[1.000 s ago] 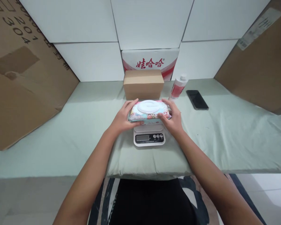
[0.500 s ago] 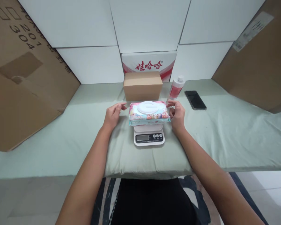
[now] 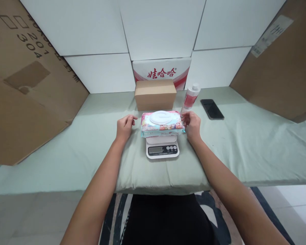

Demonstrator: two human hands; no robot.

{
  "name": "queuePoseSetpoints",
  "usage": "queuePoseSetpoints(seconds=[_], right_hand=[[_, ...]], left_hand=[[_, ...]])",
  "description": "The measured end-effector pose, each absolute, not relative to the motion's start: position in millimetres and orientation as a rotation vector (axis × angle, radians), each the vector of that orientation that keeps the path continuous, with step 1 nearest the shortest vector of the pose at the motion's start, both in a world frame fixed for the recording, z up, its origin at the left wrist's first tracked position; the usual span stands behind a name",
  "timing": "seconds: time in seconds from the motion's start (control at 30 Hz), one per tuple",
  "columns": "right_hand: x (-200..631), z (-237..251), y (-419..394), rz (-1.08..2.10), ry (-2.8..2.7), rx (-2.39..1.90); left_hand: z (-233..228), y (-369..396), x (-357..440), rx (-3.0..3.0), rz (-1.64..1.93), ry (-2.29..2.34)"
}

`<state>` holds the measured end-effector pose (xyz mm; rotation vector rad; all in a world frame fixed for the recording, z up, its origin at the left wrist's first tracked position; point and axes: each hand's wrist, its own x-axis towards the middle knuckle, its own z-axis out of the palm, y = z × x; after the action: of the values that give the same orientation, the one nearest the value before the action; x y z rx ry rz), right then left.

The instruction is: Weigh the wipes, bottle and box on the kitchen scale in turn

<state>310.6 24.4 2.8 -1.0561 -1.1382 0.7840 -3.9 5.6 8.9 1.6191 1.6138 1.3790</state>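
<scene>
We see the pack of wet wipes lying flat on the small kitchen scale, white lid up, in the middle of the green-covered table. Our left hand rests just left of the pack, fingers loosely curled and clear of it, holding nothing. Our right hand sits at the pack's right end, fingers bent; we cannot tell whether they touch it. Behind the scale stand a cardboard box, a bottle and a phone.
</scene>
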Motion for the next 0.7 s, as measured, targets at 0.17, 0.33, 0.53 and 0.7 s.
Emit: queuePoseSetpoints(seconds=[0.17,0.33,0.53,0.7], right_hand=[[311.3,2.0,25.1,0.790,-1.158,-1.064],[311.4,2.3,24.6,0.805,-1.167,-1.036],[311.1,4.9,23.5,0.801,-1.180,-1.028],[312.2,5.0,23.0,0.764,-1.217,-1.027]], left_hand=[[8.0,6.9,-3.6,1.643,1.367,1.654],[7.0,8.7,-4.0,1.617,1.399,1.634],[7.2,9.0,-3.9,1.619,1.380,1.660],[7.7,9.5,-3.8,1.615,1.376,1.665]])
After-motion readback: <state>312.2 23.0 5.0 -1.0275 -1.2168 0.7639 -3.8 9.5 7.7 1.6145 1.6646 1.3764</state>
